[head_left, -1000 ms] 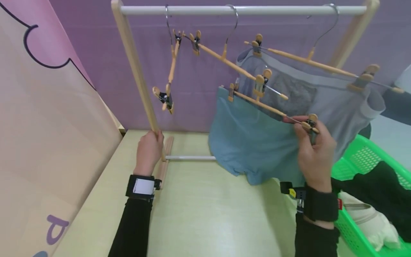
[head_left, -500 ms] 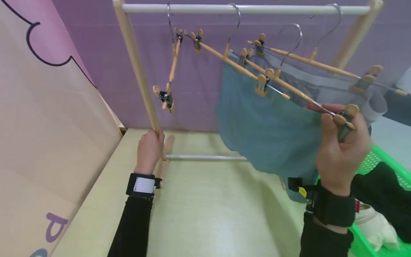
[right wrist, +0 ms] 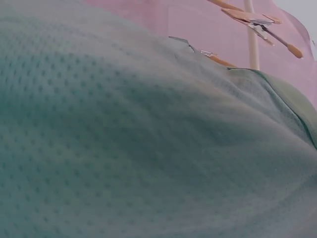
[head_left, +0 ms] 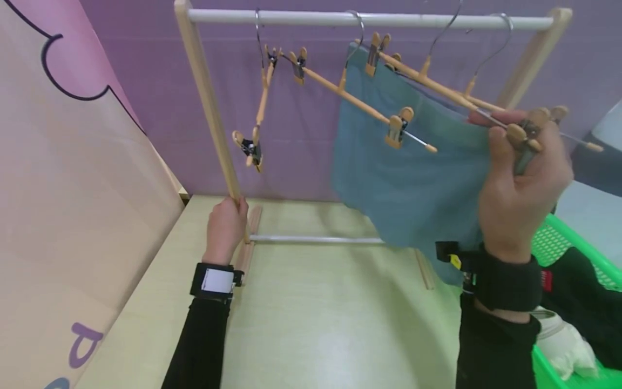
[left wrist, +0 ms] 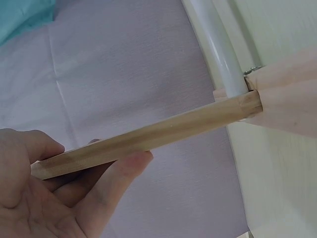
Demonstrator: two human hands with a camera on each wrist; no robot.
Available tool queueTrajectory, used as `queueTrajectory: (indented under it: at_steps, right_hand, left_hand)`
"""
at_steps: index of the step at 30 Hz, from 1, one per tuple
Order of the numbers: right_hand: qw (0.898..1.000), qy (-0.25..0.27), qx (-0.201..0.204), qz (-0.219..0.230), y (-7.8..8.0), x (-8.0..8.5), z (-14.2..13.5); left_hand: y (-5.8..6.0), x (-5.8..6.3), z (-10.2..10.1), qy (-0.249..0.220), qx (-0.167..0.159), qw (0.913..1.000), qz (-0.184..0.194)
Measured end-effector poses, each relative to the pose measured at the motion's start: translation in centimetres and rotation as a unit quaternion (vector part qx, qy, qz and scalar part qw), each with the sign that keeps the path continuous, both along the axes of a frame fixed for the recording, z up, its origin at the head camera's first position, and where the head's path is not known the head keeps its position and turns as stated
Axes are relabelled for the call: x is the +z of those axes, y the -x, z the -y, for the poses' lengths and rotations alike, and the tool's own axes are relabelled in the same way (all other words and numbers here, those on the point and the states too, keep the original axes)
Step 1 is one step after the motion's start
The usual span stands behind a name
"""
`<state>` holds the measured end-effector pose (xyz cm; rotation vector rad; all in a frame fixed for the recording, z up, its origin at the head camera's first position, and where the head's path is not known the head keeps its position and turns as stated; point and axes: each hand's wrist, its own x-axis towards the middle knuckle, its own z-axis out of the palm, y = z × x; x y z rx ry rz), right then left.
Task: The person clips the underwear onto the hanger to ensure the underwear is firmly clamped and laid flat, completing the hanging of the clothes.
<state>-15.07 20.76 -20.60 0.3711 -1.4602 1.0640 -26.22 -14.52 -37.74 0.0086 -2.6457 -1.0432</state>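
Note:
My left hand point(head_left: 227, 229) grips the left wooden post point(head_left: 210, 108) of a small clothes rack; the left wrist view shows fingers and thumb around the post point(left wrist: 143, 136). With my right hand point(head_left: 527, 178) I pinch the right end of a clip hanger point(head_left: 427, 81), near its clip. Teal shorts point(head_left: 403, 162) hang from this hanger by the waistband. Its metal hook rises in front of the white top rail point(head_left: 311, 18), the tip cut off by the frame. In the right wrist view the teal mesh cloth point(right wrist: 124, 139) fills most of the picture, hiding the fingers.
Two bare clip hangers, a left one point(head_left: 263, 102) and a middle one point(head_left: 359, 100), hang on the rail. Behind the teal shorts is another hanger point(head_left: 486, 104), its garment mostly covered. A green basket point(head_left: 575, 246) with black and white clothes stands at the right.
My right hand has raised the hanger with the teal shorts up and to the right, from below the middle hanger to the rail's height. The left hand stays on the post.

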Motion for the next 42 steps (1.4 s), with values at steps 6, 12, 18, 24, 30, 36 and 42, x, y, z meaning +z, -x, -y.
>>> queueTrajectory:
  at_steps: [6, 12, 18, 24, 30, 36, 42]
  right_hand:
    - [0.998, -0.005, -0.033, 0.05, -0.2, -0.3, 0.6]
    - [0.996, -0.033, -0.021, 0.082, -0.1, -1.3, -0.2]
    - [0.992, -0.046, -0.031, 0.109, -0.4, -2.6, -1.3]
    - [0.978, -0.056, -0.028, 0.199, -1.3, -5.9, -2.9]
    - [0.929, -0.127, -0.003, 0.349, -1.9, -10.3, -4.4]
    - [0.825, -0.265, 0.054, 0.497, -1.1, -16.2, -5.6]
    - [0.751, -0.242, 0.254, 0.559, 0.3, -21.4, -5.9]
  left_hand:
    - [0.1, -0.1, -0.4, -0.008, -0.005, 0.9999, 0.011]
    - [0.0, 0.1, -0.7, -0.009, -0.011, 0.9999, 0.009]
    - [0.0, 0.1, -0.9, -0.001, -0.01, 0.9999, -0.003]
    - [0.1, 0.0, -0.9, -0.002, -0.01, 0.9999, -0.005]
    - [0.1, 0.0, -0.8, 0.0, -0.009, 1.0, -0.003]
    - [0.2, -0.1, -0.8, -0.002, -0.011, 0.9999, -0.01]
    - [0.1, -0.1, -0.8, 0.004, -0.006, 0.9998, -0.018]
